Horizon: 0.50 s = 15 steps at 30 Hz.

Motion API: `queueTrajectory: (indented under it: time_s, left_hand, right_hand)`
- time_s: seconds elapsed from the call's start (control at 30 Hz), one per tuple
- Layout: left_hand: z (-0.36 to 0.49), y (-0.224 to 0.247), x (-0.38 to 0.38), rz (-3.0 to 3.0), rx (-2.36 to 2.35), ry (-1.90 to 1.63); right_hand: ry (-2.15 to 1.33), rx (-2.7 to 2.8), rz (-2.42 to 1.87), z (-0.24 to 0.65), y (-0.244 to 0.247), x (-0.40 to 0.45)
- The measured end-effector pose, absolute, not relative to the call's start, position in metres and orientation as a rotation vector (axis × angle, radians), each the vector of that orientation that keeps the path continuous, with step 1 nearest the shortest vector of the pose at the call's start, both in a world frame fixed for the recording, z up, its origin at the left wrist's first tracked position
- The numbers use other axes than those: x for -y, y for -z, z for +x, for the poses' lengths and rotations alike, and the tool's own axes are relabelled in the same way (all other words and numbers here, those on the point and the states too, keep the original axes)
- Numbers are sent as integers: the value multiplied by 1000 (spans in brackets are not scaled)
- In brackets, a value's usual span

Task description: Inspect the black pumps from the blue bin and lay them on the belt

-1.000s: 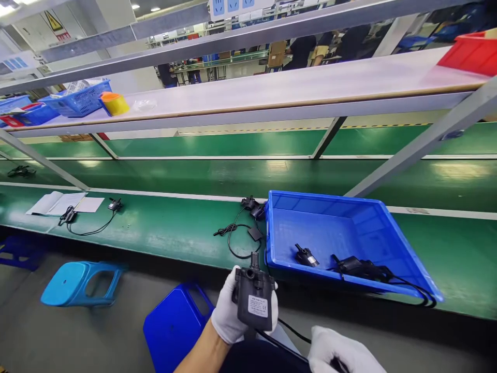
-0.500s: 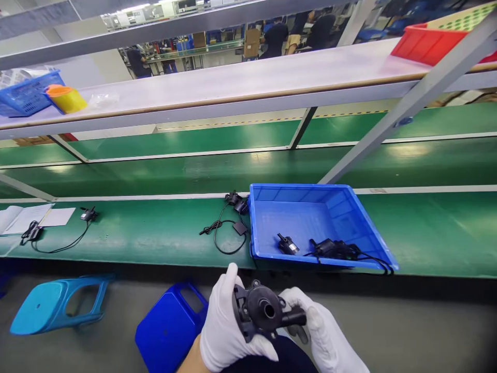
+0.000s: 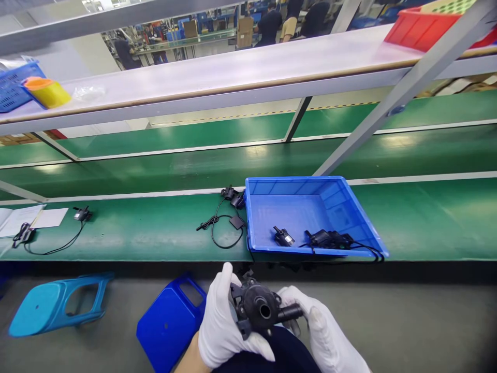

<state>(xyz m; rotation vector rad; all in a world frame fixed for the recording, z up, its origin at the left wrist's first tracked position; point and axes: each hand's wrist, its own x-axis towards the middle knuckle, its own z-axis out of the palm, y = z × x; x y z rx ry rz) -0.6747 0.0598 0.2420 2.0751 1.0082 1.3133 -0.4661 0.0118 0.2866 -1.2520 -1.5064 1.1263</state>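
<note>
A black pump (image 3: 259, 306) with a round opening on its face and a side spout is held low in front of me, over my lap. My white-gloved left hand (image 3: 223, 321) is closed round its left side, thumb along the lower edge. At the spout, my gloved right hand (image 3: 316, 324) grips from the right with bent fingers; some of its fingertips are hidden behind the pump. Beyond my hands, a blue bin (image 3: 283, 207) on the green bench contains a small black pump (image 3: 283, 237) and a bundle of black parts with cables (image 3: 330, 239).
Left of the bin lie black pumps with a cable (image 3: 236, 223). Further left are another cabled pump (image 3: 82, 214) and papers (image 3: 48, 217). Two stools, dark blue (image 3: 166, 324) and light blue (image 3: 42, 308), stand below the bench. A shelf (image 3: 194, 85) with a slanted post (image 3: 361, 134) crosses above.
The pump is tilted slightly differently and sits a little further left in my hands. Both hands keep hold of it. The whole view has shifted slightly.
</note>
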Motion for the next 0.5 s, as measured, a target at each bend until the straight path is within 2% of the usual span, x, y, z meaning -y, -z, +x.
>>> queueTrajectory:
  time_s: [0.5]
  left_hand:
    - [-687,-225,-51,2006,-1019,-1303]
  right_hand:
    - [-1106,1591,-1180,-472,-295,-13]
